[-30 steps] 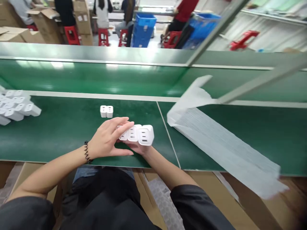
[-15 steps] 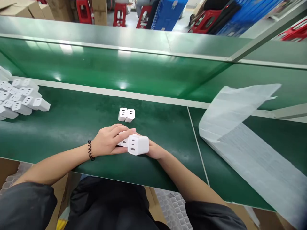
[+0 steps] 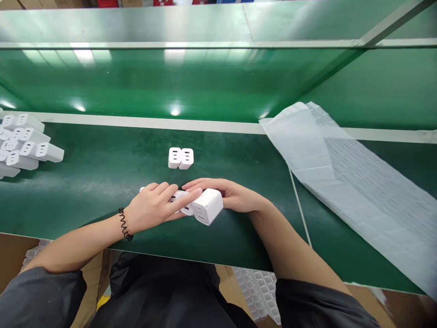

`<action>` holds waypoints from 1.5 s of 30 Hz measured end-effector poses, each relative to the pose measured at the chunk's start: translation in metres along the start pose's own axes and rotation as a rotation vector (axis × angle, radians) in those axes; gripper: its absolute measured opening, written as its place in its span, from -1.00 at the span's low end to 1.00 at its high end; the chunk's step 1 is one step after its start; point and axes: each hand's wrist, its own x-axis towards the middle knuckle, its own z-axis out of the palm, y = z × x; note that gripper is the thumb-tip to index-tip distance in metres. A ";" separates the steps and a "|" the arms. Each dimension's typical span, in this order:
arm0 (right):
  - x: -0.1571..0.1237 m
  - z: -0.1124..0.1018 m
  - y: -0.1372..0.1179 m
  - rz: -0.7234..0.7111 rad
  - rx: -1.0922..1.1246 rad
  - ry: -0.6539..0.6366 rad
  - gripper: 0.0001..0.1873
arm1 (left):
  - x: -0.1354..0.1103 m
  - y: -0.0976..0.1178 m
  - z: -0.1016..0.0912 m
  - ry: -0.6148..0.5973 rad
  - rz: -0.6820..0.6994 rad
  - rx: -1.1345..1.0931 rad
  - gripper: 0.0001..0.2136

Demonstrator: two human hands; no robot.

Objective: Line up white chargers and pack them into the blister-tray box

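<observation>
The person's left hand and right hand meet near the middle of the front edge of the green tabletop, closed loosely around a row of white charger adapters lying on it. The left hand is half curled, its fingers laid flat over the top of the row and hiding most of it. The right hand cups the far side, with the fingers stretched along the row toward the left hand's fingertips. Only the adapter at the right end shows fully, its slotted face turned toward the front edge, so the number of adapters in the row cannot be told. A black coiled band sits on the left wrist. Just beyond the hands, toward the middle of the tabletop, a pair of adapters stands side by side, touching and apart from the row. At the left edge lies a pile of adapters, well apart from both hands. On the right side a long white foam sheet runs from the back edge toward the front right corner. A glossy green conveyor belt runs behind the tabletop. Judging from how things lie, the work looks partway along: one pair is set aside, one row is gathered in the hands, and the bulk of the adapters sits in the pile.
</observation>
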 end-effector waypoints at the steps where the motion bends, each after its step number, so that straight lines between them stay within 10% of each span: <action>1: 0.000 -0.001 0.001 0.029 0.006 0.011 -0.61 | 0.000 0.001 -0.002 -0.047 -0.020 0.029 -0.55; 6: -0.001 -0.001 0.005 0.173 0.083 0.035 -0.54 | -0.002 0.000 -0.013 -0.198 -0.073 0.065 -0.41; 16: -0.004 -0.005 0.000 0.161 0.042 0.093 -0.57 | -0.002 -0.031 -0.022 0.004 -0.177 -0.478 -0.29; 25: -0.012 -0.014 -0.012 0.117 -0.208 0.203 -0.64 | -0.016 -0.087 -0.033 -0.325 -0.305 -0.849 -0.28; 31: -0.023 -0.022 -0.025 0.192 -0.281 0.085 -0.50 | -0.019 -0.084 -0.043 -0.652 -0.223 -0.810 -0.09; 45: -0.024 -0.010 -0.029 0.259 -0.486 0.017 -0.31 | -0.017 -0.085 -0.060 -0.597 -0.259 -0.702 -0.36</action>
